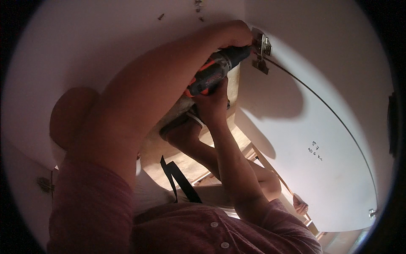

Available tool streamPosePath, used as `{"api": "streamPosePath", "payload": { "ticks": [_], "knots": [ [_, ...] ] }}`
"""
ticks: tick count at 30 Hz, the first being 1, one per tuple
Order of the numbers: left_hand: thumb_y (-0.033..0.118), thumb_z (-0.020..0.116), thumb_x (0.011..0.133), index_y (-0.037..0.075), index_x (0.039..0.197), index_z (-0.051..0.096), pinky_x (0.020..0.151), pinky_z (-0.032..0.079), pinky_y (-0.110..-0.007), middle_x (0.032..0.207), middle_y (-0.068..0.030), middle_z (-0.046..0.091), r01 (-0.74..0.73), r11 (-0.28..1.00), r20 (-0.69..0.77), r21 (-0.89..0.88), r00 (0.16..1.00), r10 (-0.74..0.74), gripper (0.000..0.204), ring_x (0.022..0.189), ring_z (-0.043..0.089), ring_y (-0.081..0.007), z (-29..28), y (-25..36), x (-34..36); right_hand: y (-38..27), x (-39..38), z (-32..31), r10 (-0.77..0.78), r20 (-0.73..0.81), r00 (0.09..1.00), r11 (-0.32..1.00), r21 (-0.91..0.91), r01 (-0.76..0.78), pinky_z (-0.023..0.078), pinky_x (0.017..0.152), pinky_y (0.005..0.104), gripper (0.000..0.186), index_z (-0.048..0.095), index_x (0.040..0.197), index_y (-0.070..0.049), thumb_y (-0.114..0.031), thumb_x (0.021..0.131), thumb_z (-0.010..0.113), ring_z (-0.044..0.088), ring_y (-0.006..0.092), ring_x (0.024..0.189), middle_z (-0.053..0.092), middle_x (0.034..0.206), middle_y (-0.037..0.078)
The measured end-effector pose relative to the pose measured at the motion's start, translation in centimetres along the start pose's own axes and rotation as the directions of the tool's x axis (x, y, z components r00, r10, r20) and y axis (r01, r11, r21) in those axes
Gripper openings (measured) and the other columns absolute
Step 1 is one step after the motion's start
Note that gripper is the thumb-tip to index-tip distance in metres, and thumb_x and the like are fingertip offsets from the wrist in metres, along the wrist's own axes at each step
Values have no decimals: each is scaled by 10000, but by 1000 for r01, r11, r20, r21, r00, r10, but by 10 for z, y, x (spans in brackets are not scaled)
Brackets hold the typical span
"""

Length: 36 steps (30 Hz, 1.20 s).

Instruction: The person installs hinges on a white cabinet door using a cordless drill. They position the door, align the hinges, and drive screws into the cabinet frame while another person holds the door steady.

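two loose screws [161, 17] above drill [213, 71]

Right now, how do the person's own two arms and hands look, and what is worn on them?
Both forearms are bare: no gloves, watch or rings can be seen. The left hand and right hand are uncovered. The short sleeves of a dull red woven shirt with pale round buttons end above the elbows. The dim light hides finer marks.

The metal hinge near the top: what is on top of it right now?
The nose of the black-and-orange power drill presses against the metal hinge, and the left hand rests over the hinge's left edge. The bit tip and any screw are hidden. The right hand grips the drill handle.
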<state>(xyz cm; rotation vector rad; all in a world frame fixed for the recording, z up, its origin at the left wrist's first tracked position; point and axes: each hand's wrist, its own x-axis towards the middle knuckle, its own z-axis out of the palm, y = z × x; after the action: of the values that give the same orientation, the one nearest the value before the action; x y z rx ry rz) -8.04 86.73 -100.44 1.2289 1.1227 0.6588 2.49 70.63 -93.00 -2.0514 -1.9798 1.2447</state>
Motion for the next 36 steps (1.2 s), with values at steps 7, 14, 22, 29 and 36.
{"api": "streamPosePath", "payload": {
  "ticks": [7,14,22,29,36],
  "knots": [
    [195,592,891,53,964,722,750,531,-413,936,-163,709,-193,911,55,364,981,186,206,836,694,-284,-24,1,-30,-1,2,3,7,13,1000,1000,22,-7,505,891,443,682,379,1224,-33,-151,726,829,642,398,1094,648,1135,238],
    [243,496,965,112,1120,654,819,542,-464,984,-191,686,-1,648,-129,762,980,153,256,927,689,-346,-39,13,-120,-5,-1,3,50,27,998,996,78,-52,502,899,432,635,405,1209,-26,-159,744,817,640,387,1086,648,1124,230],
    [483,700,828,33,1162,635,842,525,-437,1006,-203,700,362,931,-480,39,825,-300,564,940,677,-380,12,22,-194,3,6,12,15,-12,1000,993,117,-14,505,875,422,620,441,1171,-18,-209,727,829,652,369,1065,649,1115,228],
    [453,738,793,22,1059,687,822,532,-433,929,-206,705,353,933,-488,64,827,-279,509,921,687,-366,7,16,-187,-7,8,14,59,-8,998,993,99,-58,520,821,465,627,404,1164,-15,-225,738,813,661,431,1003,665,1031,259],
    [438,743,783,16,1040,691,806,537,-428,907,-208,704,326,941,-517,92,823,-235,498,896,691,-371,7,9,-183,-5,11,16,25,5,1000,994,107,-26,522,819,467,608,406,1139,-6,-218,738,812,659,438,1000,667,1011,269]
  ]
}}
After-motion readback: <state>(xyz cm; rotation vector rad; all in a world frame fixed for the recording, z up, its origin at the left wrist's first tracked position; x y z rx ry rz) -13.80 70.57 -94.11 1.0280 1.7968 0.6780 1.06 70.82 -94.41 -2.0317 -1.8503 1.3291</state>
